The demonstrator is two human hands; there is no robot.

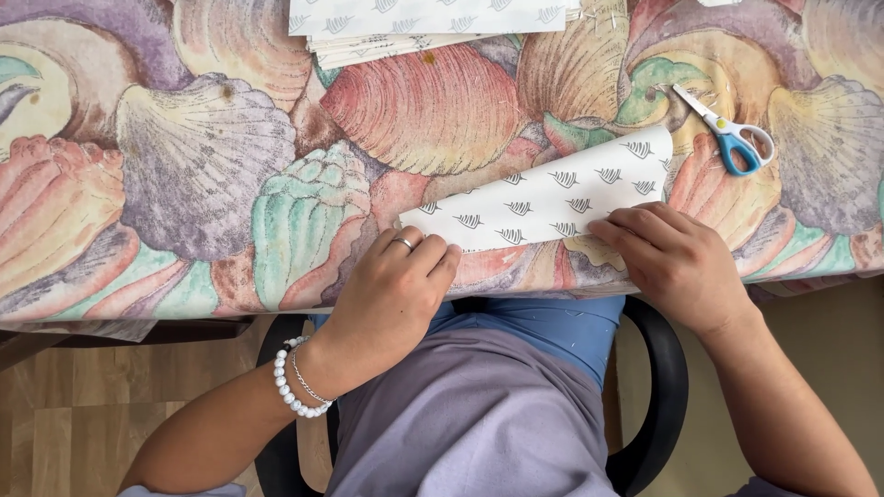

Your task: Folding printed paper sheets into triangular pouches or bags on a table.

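Both hands [534, 267] flat on patterned white paper [552, 195], tablecloth [184, 166] beneath.

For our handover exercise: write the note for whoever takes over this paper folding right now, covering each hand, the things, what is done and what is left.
Left hand: fingers pressing the near left end of the patterned paper sheet.
Right hand: flat on its near right edge.
The sheet lies slanted at the table edge and looks folded over.
Scissors lie beyond the right hand, untouched.
Stack of like sheets at the far edge.
Left: probably pressing the fold and further folds.
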